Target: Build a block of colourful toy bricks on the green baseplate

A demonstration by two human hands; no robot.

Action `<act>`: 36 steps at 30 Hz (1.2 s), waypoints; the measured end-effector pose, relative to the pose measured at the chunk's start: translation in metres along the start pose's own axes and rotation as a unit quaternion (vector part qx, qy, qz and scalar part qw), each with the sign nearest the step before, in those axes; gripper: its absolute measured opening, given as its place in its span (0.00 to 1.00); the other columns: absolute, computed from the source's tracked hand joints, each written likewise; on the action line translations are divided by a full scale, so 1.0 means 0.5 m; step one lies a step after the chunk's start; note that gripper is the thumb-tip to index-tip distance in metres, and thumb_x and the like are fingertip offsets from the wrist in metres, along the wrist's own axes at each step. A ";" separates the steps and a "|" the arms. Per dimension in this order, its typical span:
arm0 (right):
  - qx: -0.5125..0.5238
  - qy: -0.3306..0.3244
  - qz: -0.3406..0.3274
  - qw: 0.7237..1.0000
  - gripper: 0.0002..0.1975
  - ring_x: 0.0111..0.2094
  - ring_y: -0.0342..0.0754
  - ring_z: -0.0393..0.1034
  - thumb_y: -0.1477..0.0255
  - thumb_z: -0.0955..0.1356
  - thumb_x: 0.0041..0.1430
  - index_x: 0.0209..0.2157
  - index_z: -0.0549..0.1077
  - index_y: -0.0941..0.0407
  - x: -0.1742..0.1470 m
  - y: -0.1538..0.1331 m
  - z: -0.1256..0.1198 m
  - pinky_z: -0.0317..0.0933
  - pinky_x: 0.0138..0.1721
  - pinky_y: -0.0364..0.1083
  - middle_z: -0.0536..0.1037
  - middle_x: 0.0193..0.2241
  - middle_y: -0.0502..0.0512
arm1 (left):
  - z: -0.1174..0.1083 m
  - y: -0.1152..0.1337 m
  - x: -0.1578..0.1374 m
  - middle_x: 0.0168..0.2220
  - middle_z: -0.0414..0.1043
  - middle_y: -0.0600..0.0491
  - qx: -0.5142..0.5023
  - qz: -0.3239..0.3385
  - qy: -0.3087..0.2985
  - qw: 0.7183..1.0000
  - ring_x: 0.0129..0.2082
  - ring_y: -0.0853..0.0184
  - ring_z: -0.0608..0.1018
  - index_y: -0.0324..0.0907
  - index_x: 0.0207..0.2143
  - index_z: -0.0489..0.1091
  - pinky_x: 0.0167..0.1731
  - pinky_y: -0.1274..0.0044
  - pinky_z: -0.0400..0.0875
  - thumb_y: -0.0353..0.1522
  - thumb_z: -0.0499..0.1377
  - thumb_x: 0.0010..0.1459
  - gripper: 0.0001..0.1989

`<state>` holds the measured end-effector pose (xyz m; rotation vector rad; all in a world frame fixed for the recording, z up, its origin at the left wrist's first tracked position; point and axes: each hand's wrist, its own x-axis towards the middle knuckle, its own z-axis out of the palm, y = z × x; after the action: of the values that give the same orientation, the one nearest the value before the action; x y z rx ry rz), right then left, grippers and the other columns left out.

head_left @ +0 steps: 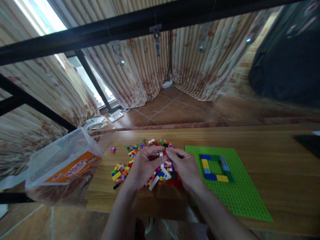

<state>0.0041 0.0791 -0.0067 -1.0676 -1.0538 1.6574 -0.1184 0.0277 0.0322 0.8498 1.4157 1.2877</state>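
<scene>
A heap of small toy building bricks (160, 173) in many colours lies on the wooden table, below and around both hands. My left hand (143, 165) is over the heap with its thumb and index finger apart and bricks showing in the gap. Its index fingertip comes up against the fingertips of my right hand (184, 166), whose fingers are pinched together. Anything between those fingertips is too small to make out. Right of my hands lies a green baseplate (242, 196), carrying a rectangular outline of blue, yellow, green and grey-blue bricks (211, 177).
A clear plastic tub (60, 163) with an orange label stands left of the wooden table (282, 170). A pink brick (112, 150) lies apart from the heap. A dark flat object (308, 145) is at the right edge. A black metal bar (100, 35) crosses beyond the table.
</scene>
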 end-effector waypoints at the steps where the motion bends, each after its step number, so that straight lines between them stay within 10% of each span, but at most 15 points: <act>1: -0.048 -0.005 -0.029 0.998 0.13 0.28 0.47 0.72 0.61 0.74 0.47 0.29 0.82 0.56 0.005 0.003 -0.003 0.64 0.33 0.45 0.82 0.26 0.52 | -0.002 -0.002 0.001 0.31 0.79 0.51 0.013 0.002 0.012 1.000 0.25 0.70 0.76 0.39 0.39 0.78 0.27 0.79 0.71 0.32 0.70 0.45 0.16; 9: -0.362 -0.082 -0.161 0.914 0.15 0.30 0.48 0.74 0.67 0.64 0.61 0.30 0.82 0.54 0.010 -0.003 -0.018 0.60 0.34 0.45 0.81 0.27 0.52 | -0.013 -0.010 0.003 0.32 0.79 0.52 0.080 0.043 0.052 0.995 0.26 0.70 0.74 0.42 0.39 0.79 0.26 0.80 0.69 0.30 0.68 0.46 0.14; 36: -0.036 -0.054 0.017 0.998 0.17 0.19 0.40 0.56 0.56 0.70 0.51 0.26 0.77 0.58 0.001 0.009 0.004 0.52 0.22 0.41 0.69 0.17 0.46 | -0.007 -0.048 -0.012 0.37 0.79 0.50 0.115 0.103 0.042 0.987 0.35 0.64 0.78 0.45 0.46 0.76 0.38 0.74 0.73 0.31 0.63 0.53 0.16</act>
<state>0.0013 0.0779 -0.0103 -1.0567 -1.1799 1.7311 -0.1175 0.0166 0.0098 1.1326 1.5966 1.3434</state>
